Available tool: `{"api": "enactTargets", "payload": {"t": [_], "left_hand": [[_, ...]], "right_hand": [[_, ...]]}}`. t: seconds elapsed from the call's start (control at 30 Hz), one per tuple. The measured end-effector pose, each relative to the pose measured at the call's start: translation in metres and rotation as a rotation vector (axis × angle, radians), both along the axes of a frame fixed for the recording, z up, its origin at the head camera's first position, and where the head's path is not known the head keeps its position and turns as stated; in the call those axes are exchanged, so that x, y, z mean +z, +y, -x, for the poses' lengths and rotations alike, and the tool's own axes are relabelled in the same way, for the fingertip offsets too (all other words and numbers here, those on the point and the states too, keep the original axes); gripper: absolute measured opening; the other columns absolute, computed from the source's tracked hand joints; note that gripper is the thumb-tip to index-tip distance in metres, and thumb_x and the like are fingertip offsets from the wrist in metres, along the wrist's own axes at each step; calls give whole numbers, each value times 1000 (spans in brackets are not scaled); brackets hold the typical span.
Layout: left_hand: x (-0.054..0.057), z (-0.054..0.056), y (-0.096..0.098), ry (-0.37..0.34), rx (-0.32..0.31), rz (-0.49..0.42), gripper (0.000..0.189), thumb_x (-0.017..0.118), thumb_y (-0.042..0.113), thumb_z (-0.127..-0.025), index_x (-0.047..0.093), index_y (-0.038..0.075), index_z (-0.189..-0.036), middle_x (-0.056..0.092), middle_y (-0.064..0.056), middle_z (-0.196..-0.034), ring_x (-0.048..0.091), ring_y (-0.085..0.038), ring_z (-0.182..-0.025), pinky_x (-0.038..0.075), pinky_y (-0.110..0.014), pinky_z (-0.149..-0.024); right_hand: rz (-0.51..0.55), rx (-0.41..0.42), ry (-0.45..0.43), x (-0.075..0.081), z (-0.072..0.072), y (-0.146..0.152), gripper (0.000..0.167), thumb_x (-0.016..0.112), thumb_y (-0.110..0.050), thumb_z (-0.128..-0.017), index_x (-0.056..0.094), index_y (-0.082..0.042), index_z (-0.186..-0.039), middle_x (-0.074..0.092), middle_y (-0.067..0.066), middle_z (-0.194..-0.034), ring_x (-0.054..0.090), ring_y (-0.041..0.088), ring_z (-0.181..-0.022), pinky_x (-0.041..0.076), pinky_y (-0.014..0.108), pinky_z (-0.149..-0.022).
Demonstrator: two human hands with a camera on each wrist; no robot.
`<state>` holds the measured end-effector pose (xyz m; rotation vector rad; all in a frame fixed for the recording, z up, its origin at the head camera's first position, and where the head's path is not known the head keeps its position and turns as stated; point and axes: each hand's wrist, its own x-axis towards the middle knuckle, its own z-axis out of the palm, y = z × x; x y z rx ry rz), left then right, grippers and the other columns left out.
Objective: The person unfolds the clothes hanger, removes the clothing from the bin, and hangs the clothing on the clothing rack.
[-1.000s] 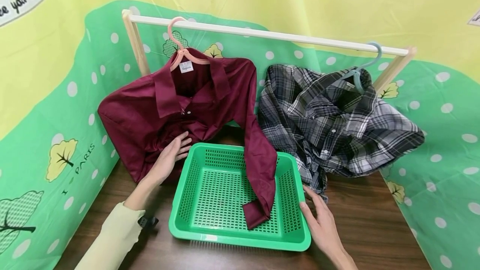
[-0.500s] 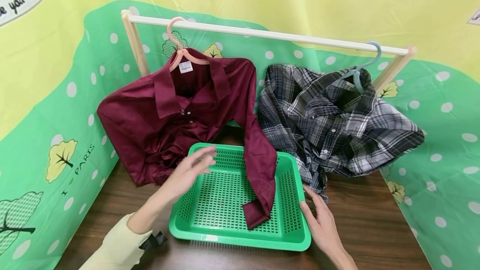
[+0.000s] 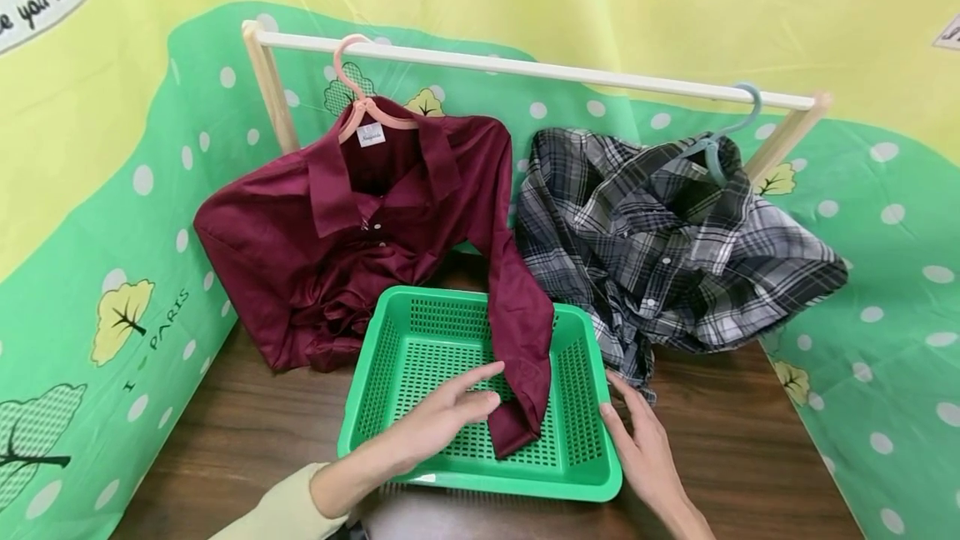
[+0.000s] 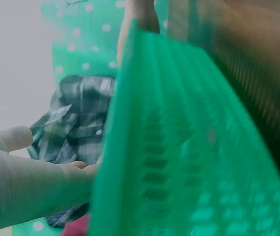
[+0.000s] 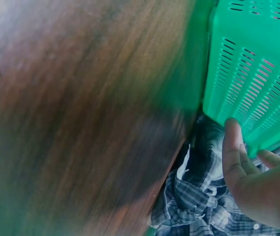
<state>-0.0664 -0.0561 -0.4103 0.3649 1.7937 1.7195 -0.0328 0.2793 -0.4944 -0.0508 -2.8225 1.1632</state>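
A green plastic basket (image 3: 480,486) stands on the dark wooden table, with one sleeve of a maroon shirt (image 3: 262,215) draped into it. Over the basket reaches my left hand (image 3: 431,427), fingers extended towards the cuff of that sleeve (image 3: 517,357); whether it touches the fabric I cannot tell. My right hand (image 3: 648,448) rests against the basket's right side, its fingers fairly straight, as the right wrist view also shows with the hand (image 5: 258,182) at the basket wall. Just beyond the right fingertips hangs the lower end of a black and grey plaid shirt (image 3: 660,248).
A rack with a white rail (image 3: 540,69) and wooden legs spans the back. The maroon shirt is on a pink hanger (image 3: 352,73), the plaid one on a blue hanger (image 3: 750,111). Patterned green and yellow cloth (image 3: 885,232) surrounds the wooden table (image 3: 735,440).
My left hand has left the front of the maroon shirt and swung right and nearer, over the basket to the sleeve. The right hand, basket and shirts look much the same.
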Motion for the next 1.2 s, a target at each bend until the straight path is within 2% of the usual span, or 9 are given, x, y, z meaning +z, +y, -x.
{"api": "enactTargets", "payload": {"t": [0.27,0.4,0.5,0.63,0.73,0.9,1.03,1.1,1.2], "left_hand": [[-15,-7,25,-144,22,-11,68,57,32,-119,34,9,-178,29,-31,-182,66,-57,-139,32,-81,-128],[-22,-7,35,-264,62,-105,73,57,25,-118,24,2,-179,18,-32,-185,62,-52,-146,46,-65,-127],[-28,-5,41,-324,102,-161,74,55,21,-118,20,-4,-178,24,-37,-181,56,-50,-152,57,-50,-121],[-31,-3,42,-338,149,-179,72,54,19,-118,22,-8,-176,34,-37,-177,54,-50,-155,58,-46,-119],[-31,-4,40,-333,169,-198,70,53,18,-118,23,-10,-175,30,-37,-179,54,-49,-156,58,-45,-120],[-20,-7,30,-311,218,-259,71,55,16,-117,24,-12,-174,27,-38,-180,57,-48,-155,56,-44,-123],[-2,-6,12,-268,243,-289,73,56,18,-116,22,-9,-175,42,-36,-173,60,-43,-154,50,-43,-128],[9,-5,1,-233,243,-310,76,57,19,-115,20,-7,-176,39,-33,-176,60,-41,-154,48,-39,-130],[23,-2,-13,-155,252,-354,77,57,17,-114,18,-3,-178,22,-27,-185,54,-40,-159,48,-31,-127]], "right_hand": [[-7,1,9,-2,1,0,51,55,-31,-121,51,-13,-169,63,19,-159,67,36,-135,62,38,-96],[-12,-3,17,-2,1,0,50,55,-30,-121,52,-14,-169,63,18,-159,66,37,-137,62,46,-100],[-7,5,21,-2,1,0,51,54,-30,-122,51,-13,-169,61,20,-163,63,41,-144,59,58,-105],[-4,11,18,-2,2,0,51,54,-30,-121,51,-13,-169,61,21,-162,64,43,-143,61,56,-103],[-6,6,18,-2,1,0,50,55,-30,-121,52,-13,-169,62,20,-162,64,40,-141,62,50,-101],[8,14,16,-3,2,-1,50,54,-30,-121,51,-13,-169,60,22,-163,62,44,-146,60,59,-105],[20,20,5,-4,2,-1,51,54,-31,-122,51,-12,-169,59,23,-164,61,48,-148,58,65,-105],[28,21,-3,-5,2,-1,51,53,-31,-122,50,-13,-169,58,23,-164,60,48,-148,58,66,-105],[31,20,-12,-4,2,-1,51,53,-32,-122,49,-13,-169,57,23,-165,59,48,-149,58,66,-105]]}}
